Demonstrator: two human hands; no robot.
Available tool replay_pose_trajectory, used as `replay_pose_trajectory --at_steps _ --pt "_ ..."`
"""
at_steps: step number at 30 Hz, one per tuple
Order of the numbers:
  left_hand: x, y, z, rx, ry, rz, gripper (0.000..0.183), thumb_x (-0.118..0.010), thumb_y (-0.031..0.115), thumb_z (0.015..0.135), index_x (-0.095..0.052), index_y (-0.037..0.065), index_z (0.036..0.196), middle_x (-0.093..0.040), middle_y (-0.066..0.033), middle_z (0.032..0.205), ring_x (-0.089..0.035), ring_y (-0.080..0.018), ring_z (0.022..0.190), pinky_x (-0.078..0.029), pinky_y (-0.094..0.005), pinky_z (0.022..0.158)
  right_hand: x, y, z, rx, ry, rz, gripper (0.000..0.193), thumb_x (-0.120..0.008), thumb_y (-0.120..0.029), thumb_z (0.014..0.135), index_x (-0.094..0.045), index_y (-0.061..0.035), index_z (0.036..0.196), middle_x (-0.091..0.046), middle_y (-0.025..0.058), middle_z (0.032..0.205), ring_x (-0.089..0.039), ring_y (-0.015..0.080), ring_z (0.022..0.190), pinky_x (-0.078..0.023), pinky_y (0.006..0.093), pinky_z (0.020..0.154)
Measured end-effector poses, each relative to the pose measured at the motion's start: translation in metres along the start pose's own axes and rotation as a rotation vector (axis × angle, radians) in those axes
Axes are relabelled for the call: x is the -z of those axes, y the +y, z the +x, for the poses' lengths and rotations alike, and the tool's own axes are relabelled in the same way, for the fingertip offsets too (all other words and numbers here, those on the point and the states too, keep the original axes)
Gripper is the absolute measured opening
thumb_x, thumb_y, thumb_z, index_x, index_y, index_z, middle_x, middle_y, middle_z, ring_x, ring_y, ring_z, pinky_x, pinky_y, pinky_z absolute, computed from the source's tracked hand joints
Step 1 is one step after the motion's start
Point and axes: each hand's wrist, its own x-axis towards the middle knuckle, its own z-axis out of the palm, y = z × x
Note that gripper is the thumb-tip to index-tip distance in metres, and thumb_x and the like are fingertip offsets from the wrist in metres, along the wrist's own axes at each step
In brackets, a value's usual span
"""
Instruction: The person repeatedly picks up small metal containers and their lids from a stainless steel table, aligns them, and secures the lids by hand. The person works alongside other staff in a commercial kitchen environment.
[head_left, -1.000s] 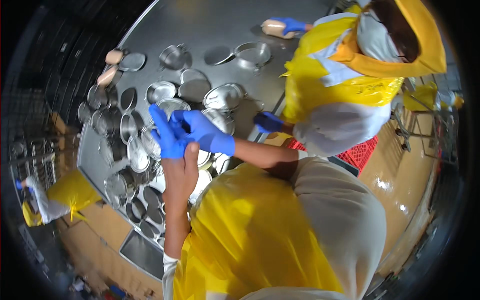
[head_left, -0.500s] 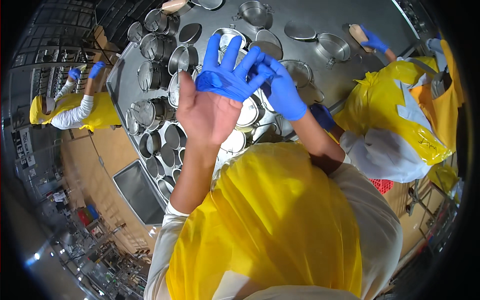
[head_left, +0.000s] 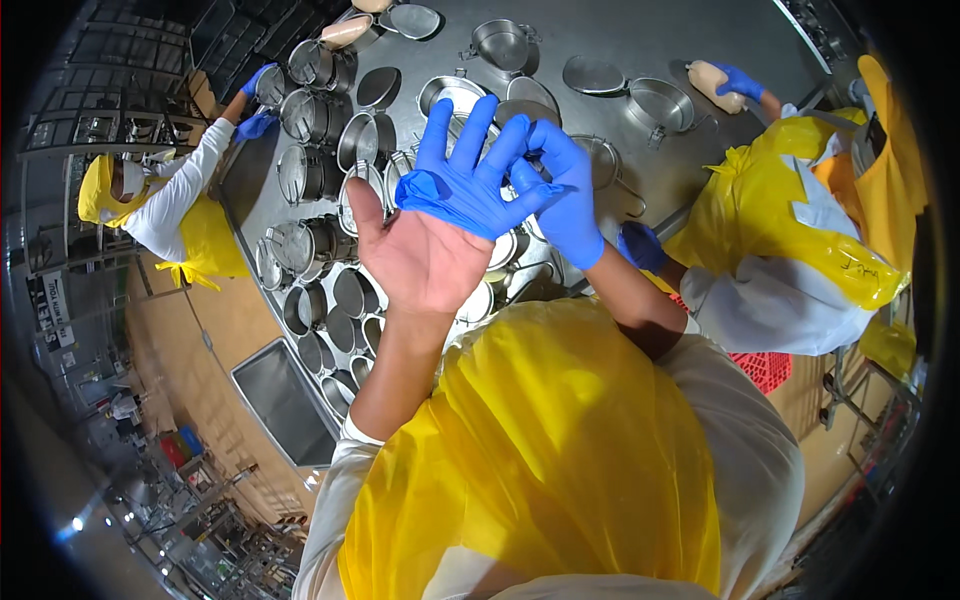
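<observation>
My left hand (head_left: 425, 260) is raised palm up over the table, fingers spread. A blue disposable glove (head_left: 460, 200) covers its fingers only partway; the cuff is bunched across the palm, leaving the thumb and lower palm bare. My right hand (head_left: 568, 200), fully in a blue glove, pinches the half-worn glove at the little-finger side of the left hand. Beneath both hands, round and oval steel pans (head_left: 366, 140) and flat metal lids (head_left: 379, 88) crowd the steel table (head_left: 440, 50), partly hidden by my hands.
At left, a person in a yellow apron (head_left: 205, 235) reaches to the stacked pans. A person at right (head_left: 780, 250) holds a pale wrapped log (head_left: 715, 85). A steel bin (head_left: 285, 400) stands beside the table's left edge, a red crate (head_left: 762, 371) on the right.
The person at left has stretched both hands onto the pans at the table edge. My hands have lowered slightly, with the right still gripping the glove.
</observation>
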Motion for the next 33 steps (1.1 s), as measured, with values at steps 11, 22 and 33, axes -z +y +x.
replay_pose_trajectory --at_steps 11,22,33 --pt "-0.007 -0.003 -0.005 -0.016 0.022 0.119 0.094 -0.052 0.074 0.096 -0.022 0.023 0.168 -0.022 -0.0104 0.175 -0.024 -0.0437 0.158 -0.024 -0.0694 0.124 -0.007 0.025 -0.035 -0.270 -0.030 0.225 0.033 -0.059 -0.010 0.100 -0.063 0.0018 0.131 -0.066 0.0050 0.124 -0.063 0.0150 0.110 -0.052 0.0313 0.095" --pt "0.006 0.011 -0.010 -0.314 0.069 0.485 0.092 -0.060 0.052 0.101 -0.015 0.012 0.169 -0.023 -0.0149 0.174 -0.023 -0.0384 0.159 -0.022 -0.0603 0.128 -0.021 0.029 -0.019 -0.376 0.004 0.379 0.020 -0.048 -0.008 0.108 -0.067 -0.0005 0.105 -0.063 0.0024 0.103 -0.056 0.0102 0.089 -0.048 0.0282 0.080" --pt "0.005 0.036 -0.011 -0.269 0.129 0.196 0.078 -0.050 0.052 0.104 -0.029 0.009 0.165 -0.030 -0.0221 0.169 -0.032 -0.0460 0.154 -0.027 -0.0655 0.125 -0.026 0.018 -0.015 -0.520 -0.087 0.420 0.016 -0.049 -0.011 0.109 -0.063 -0.0022 0.110 -0.064 0.0052 0.092 -0.061 0.0136 0.080 -0.051 0.0289 0.076"
